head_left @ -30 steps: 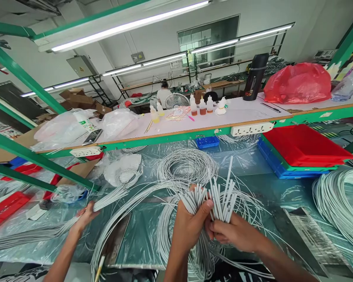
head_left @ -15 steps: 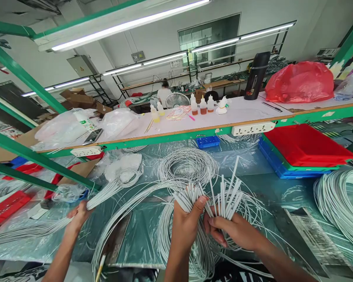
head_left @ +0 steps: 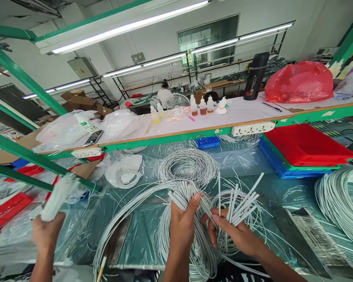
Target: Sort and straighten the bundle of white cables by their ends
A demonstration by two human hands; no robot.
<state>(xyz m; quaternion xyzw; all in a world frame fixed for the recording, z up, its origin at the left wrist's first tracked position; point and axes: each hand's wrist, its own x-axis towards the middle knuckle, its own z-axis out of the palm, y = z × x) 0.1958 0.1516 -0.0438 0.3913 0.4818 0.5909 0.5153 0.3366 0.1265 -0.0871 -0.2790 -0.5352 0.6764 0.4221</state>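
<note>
In the middle, my left hand (head_left: 182,225) is closed round a thick bundle of white cables (head_left: 184,194), their ends poking out above the thumb. Just to its right, my right hand (head_left: 238,237) grips a looser bunch of white cable ends (head_left: 238,205) that fan up and outward. The fingertips of my right hand are close beside the left-hand bundle; whether they touch it is hard to see. Below both hands the cables run down into a coil (head_left: 204,258) at the table edge.
At the left, a co-worker's hand (head_left: 48,231) holds a blurred cable bundle. Behind my hands lies a cable coil (head_left: 188,168); another coil (head_left: 338,207) is at the right, near stacked trays (head_left: 306,147) and a metal plate (head_left: 314,239). A shelf (head_left: 170,127) crosses above.
My right hand has shifted slightly right and down, its cable ends leaning farther right. My left hand has moved slightly left. The co-worker's hand has moved left, its bundle now raised upright.
</note>
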